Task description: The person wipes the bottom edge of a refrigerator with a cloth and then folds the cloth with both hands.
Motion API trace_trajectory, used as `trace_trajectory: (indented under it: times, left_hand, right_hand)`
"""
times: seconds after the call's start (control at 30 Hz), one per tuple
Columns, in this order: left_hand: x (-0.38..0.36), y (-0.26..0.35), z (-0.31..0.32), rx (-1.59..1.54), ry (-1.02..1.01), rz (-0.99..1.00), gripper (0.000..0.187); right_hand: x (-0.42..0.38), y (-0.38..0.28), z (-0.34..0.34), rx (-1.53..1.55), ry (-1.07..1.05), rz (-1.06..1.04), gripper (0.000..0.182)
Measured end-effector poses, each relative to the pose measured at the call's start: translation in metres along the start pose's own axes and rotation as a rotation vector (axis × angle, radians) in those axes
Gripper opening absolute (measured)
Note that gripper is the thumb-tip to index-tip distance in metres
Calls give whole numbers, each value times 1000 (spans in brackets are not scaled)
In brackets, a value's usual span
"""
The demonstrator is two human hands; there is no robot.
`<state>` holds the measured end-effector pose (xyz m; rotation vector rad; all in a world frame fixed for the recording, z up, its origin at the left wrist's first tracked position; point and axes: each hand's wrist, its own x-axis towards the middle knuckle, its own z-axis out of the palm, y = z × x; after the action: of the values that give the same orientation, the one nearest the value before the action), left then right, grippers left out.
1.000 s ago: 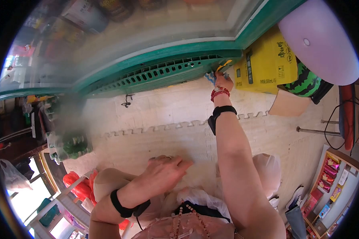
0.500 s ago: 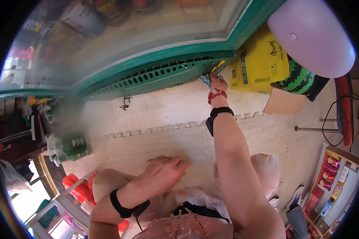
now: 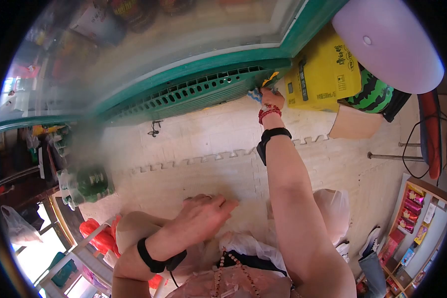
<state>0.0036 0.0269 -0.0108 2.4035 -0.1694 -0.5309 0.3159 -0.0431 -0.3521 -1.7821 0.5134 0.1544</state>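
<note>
My right hand (image 3: 273, 98) reaches far forward to the lower right end of a green cabinet's slotted base panel (image 3: 193, 95). Its fingers are closed on a blue-and-white cloth (image 3: 255, 95), which lies against the panel. A small yellow strip (image 3: 270, 78) shows on the panel just above the hand. Nearer my body, my left hand (image 3: 203, 216) hangs over my knee with loosely bent fingers and nothing visible in it. Both wrists wear black bands, and red beads circle the right one.
Right of the cabinet stand a yellow carton (image 3: 323, 79), a watermelon-patterned ball (image 3: 370, 94) and a large lilac object (image 3: 390, 44). A small black item (image 3: 155, 128) lies on the pale interlocking floor mat (image 3: 198, 144). Green bottles (image 3: 90, 183) stand left; a snack shelf (image 3: 414, 218) is right.
My right hand and the cloth stay at nearly the same place on the base panel. The view has shifted slightly. My left hand has hardly moved.
</note>
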Motion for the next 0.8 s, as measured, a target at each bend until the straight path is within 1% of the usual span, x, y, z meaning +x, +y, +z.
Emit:
trace_trajectory:
  times: [0.03, 0.07, 0.1, 0.17, 0.2, 0.23, 0.3, 0.33, 0.37, 0.43, 0.47, 0.53, 0.6, 0.67, 0.7, 0.77, 0.8]
  left_hand:
    - [0, 1, 0, 8, 3, 2, 30]
    - [1, 2, 0, -3, 6, 13, 30]
    - [1, 2, 0, -11, 11, 23, 30]
    - [0, 4, 4, 37, 2, 16, 30]
    - [0, 4, 4, 68, -10, 5, 30]
    - [-1, 4, 3, 73, -1, -2, 30]
    - [-4, 6, 4, 38, 5, -12, 29]
    - [-5, 7, 4, 31, 0, -16, 29]
    - [-6, 7, 3, 27, 8, -19, 29]
    - [-6, 6, 2, 21, 15, -18, 29]
    - [-6, 6, 2, 13, 12, -18, 28]
    - [-4, 5, 0, 5, 11, -15, 28]
    - [-4, 4, 0, 12, 9, -20, 29]
    - [-3, 3, 0, 18, -15, -23, 29]
    - [-3, 3, 0, 30, -36, -20, 30]
    - [-1, 2, -1, 22, -53, -32, 31]
    - [-1, 2, -1, 15, -67, -45, 31]
  right_hand:
    - [-33, -46, -17, -229, -44, 23, 38]
    - [-54, -75, -26, -458, -89, 46, 37]
    - [-49, -70, -23, -446, -90, 41, 37]
    - [-19, -28, -14, -616, -250, -59, 37]
    - [3, 6, -11, -706, -357, -194, 38]
    - [-4, 2, -7, -702, -364, -203, 38]
    - [-23, 6, -9, 565, -173, 271, 27]
    - [-26, -1, -15, 623, -203, 286, 15]
    - [-33, -10, -18, 616, -200, 290, 15]
    - [-53, -41, -18, 383, -49, 132, 13]
    - [-67, -65, -24, 325, -69, 156, 14]
    - [-54, -52, -19, 334, -62, 163, 16]
    - [-26, -20, -5, 341, -60, 174, 18]
    - [4, 25, 8, 191, 77, -47, 29]
    - [5, 30, 6, 183, 81, -42, 29]
    - [2, 26, 7, 378, 28, -9, 41]
    - [-1, 24, 7, 377, 29, -6, 41]
